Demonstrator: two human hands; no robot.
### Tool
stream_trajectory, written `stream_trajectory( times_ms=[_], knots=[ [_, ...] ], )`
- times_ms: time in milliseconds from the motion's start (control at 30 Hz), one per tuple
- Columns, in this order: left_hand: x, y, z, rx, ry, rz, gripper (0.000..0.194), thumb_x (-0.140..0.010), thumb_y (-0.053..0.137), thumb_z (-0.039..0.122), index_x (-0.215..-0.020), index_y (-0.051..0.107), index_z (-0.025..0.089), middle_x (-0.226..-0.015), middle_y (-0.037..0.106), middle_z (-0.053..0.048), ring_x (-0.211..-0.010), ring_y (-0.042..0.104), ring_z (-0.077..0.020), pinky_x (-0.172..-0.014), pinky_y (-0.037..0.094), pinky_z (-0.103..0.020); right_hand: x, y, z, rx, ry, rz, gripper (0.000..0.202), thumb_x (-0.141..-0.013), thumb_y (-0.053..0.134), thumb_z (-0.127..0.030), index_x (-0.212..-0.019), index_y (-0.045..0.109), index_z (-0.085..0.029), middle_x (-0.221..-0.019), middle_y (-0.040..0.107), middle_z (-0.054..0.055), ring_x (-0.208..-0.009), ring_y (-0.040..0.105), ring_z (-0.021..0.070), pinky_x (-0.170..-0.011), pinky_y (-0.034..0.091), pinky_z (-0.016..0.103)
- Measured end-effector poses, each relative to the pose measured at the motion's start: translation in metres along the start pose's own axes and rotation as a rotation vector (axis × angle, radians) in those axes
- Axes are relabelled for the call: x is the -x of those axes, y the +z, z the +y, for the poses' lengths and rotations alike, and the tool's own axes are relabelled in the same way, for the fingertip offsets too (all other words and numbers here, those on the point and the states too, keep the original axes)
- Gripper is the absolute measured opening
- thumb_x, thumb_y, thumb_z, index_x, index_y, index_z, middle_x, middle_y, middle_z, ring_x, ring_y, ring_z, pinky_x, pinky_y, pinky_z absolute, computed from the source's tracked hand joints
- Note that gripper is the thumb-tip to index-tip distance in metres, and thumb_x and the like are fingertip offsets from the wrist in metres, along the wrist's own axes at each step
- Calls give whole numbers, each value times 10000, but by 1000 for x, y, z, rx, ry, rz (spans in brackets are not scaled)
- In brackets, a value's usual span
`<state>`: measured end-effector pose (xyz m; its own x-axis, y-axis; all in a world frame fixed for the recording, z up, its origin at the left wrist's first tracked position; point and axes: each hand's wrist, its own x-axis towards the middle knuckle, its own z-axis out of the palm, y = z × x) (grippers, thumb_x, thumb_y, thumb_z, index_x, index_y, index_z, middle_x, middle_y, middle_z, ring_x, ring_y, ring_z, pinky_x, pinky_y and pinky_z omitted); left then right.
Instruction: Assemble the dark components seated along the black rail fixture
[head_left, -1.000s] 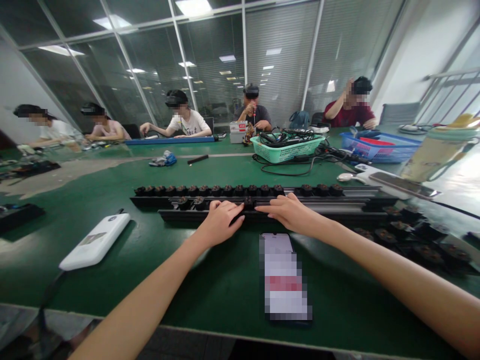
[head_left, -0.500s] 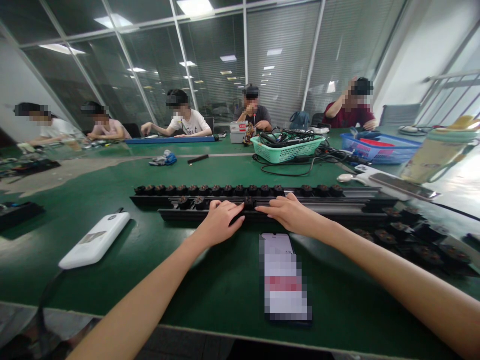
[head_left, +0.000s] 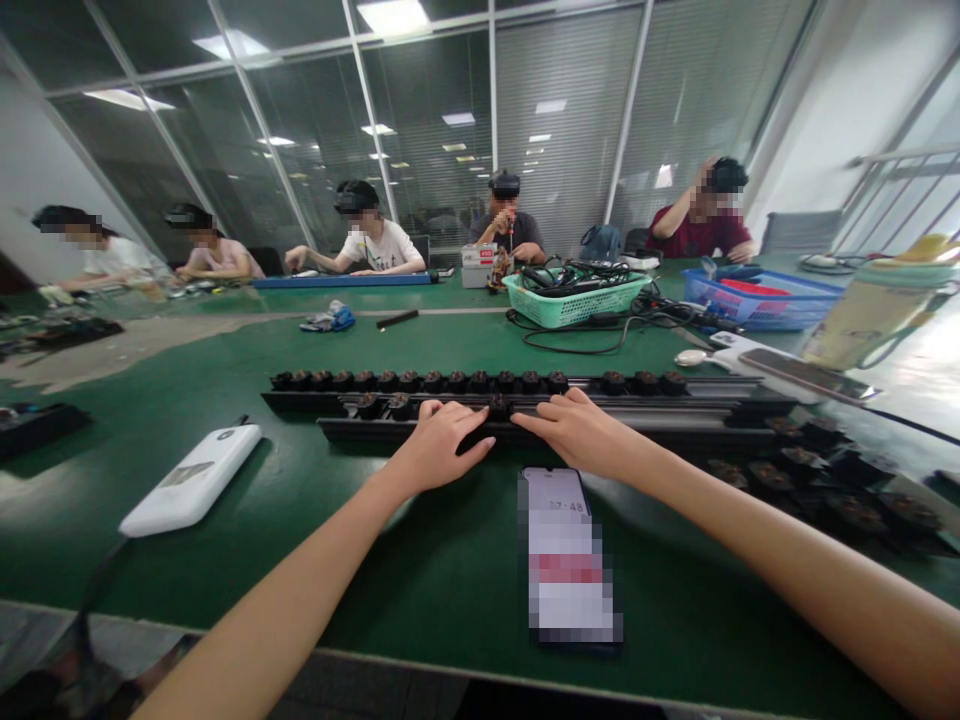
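Note:
A black socket module (head_left: 499,406) sits in the front black rail (head_left: 555,434), between the tips of my two index fingers. My left hand (head_left: 442,445) reaches it from the left, index finger stretched out and thumb apart. From the right comes my right hand (head_left: 581,428), its index finger extended at the module's side and its other fingers loosely bent. Two more modules, one of them a round socket module (head_left: 400,405), stand further left in this rail. Behind it lies a second black rail (head_left: 720,383) with a row of similar modules. My right thumb is hidden.
Loose socket modules (head_left: 855,510) lie at the right. A phone (head_left: 570,570) is before my hands, a white power bank (head_left: 191,480) at left. Beyond are a green basket (head_left: 577,305) of cables, a blue basket (head_left: 757,300) and several people across the table.
My hands and the module stay nearly in place; my left thumb shifts slightly. A person across the table has raised a red-handled tool a little.

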<state>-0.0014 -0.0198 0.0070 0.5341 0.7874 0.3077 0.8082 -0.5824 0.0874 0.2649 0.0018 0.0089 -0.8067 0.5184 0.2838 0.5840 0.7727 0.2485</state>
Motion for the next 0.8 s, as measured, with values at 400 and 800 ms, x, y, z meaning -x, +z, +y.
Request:
stream_trajectory(
  times_ms=[400,800],
  knots=[
    [1,-1,0,-14,13,-11,544,-1036,432,488,-1408,583,121,-1276,700,-152,-1191,605,-284,-1032,295,-494,-1,-4,2,-35,-5,-10,441,-1038,388,-149,-1430,592,-153,-1004,677,105,-871,542,208,-810,264,366],
    [0,-3,3,-6,11,-4,512,-1034,440,463,-1402,601,145,-1254,716,-135,-1176,613,-276,-1022,298,-494,-2,-6,4,-48,-12,-8,407,-1043,380,-154,-1363,630,-137,-957,684,104,-844,564,191,-794,247,357]
  ],
)
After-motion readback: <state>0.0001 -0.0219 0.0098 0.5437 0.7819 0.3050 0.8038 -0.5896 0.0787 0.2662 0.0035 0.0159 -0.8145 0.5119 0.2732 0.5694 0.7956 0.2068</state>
